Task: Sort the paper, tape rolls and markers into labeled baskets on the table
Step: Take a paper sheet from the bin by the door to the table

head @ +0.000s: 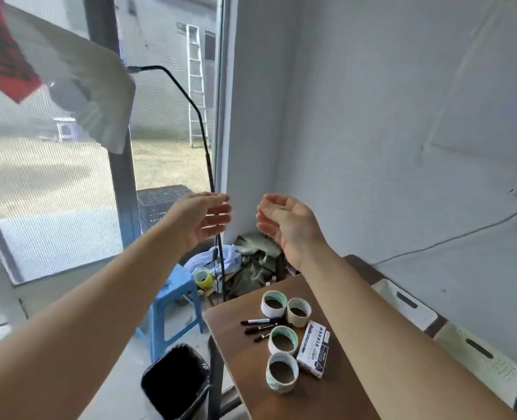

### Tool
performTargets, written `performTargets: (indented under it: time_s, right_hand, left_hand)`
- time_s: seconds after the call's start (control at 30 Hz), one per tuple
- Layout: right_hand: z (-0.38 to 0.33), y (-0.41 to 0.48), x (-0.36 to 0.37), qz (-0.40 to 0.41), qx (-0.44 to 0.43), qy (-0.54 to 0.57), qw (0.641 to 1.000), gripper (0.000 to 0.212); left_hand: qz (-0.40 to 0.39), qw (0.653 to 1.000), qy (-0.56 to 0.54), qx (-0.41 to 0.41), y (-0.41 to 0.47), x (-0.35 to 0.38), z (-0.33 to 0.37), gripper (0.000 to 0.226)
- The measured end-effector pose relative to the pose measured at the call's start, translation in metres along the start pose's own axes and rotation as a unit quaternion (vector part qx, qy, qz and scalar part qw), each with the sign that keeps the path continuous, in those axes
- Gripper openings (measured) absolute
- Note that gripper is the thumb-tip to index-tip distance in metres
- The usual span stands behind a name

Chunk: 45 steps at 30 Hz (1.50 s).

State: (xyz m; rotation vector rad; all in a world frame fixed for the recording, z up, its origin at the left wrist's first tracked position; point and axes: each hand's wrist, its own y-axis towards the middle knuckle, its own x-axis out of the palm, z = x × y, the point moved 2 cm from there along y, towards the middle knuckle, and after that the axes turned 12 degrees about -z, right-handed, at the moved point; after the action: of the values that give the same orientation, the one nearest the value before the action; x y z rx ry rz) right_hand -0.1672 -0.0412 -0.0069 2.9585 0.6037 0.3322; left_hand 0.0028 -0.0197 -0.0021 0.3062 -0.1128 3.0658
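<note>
Both bare forearms reach forward, hands raised in the air beyond the far end of the surface.

The left hand (202, 219) and right hand (284, 225) face each other palm to palm, fingers loosely curved, each grip apart and holding nothing. Below them the brown wood-grain surface (230, 338) carries white perforated plastic baskets (475, 356) along its wall side, a flat white marker box (314, 348), four hollow tape rolls (283, 341) standing on end, and three slim black markers (258, 321) lying near its left edge.
</note>
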Motion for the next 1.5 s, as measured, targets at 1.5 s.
performTargets:
  time_s: [1.5]
  right_hand:
    - [0.137, -0.143, 0.661, -0.527, 0.121, 0.027, 0.841, 0.016]
  left_hand:
    - [0.518, 0.847, -0.08, 0.086, -0.553, -0.439, 0.01, 0.011]
